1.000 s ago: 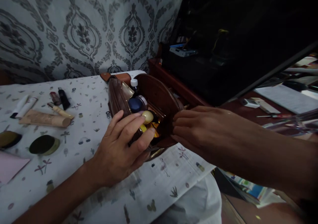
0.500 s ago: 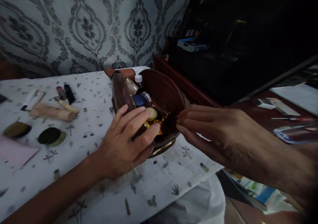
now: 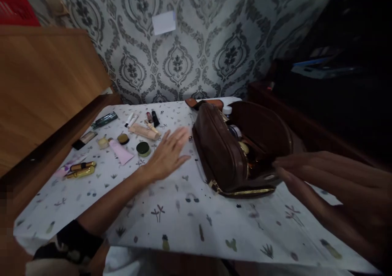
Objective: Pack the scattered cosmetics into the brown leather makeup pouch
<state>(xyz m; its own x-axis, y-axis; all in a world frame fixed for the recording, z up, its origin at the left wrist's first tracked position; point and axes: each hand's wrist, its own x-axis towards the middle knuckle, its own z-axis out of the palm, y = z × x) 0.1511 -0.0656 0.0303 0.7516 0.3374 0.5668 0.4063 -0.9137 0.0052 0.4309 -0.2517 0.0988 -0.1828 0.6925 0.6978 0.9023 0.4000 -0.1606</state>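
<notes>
A brown toiletry bag (image 3: 219,153) stands unzipped on the table. Inside it I see a white-capped bottle (image 3: 227,111), a round jar (image 3: 235,132) and a pale yellow round item (image 3: 244,148); deeper contents are dark. My right hand (image 3: 333,186) pinches the bag's right rim, thumb and fingers together. Left of the bag, my left hand (image 3: 167,155) hovers over the tablecloth with its fingers stretched out, holding nothing. Closest to it are a dark green-lidded jar (image 3: 143,148) and a beige tube (image 3: 143,131).
Further left lie a pink tube (image 3: 121,151), a gold-lidded jar (image 3: 123,139), gold bottles (image 3: 81,172), a dark green item (image 3: 104,120) and small tubes. Wooden furniture (image 3: 45,92) borders the left side. A patterned wall (image 3: 177,63) is behind, a dark screen-like panel (image 3: 346,104) on the right.
My left hand has come out from over the bag's opening and moved left over the table. My right hand stays at the rim. The view has swung left, showing more of the table.
</notes>
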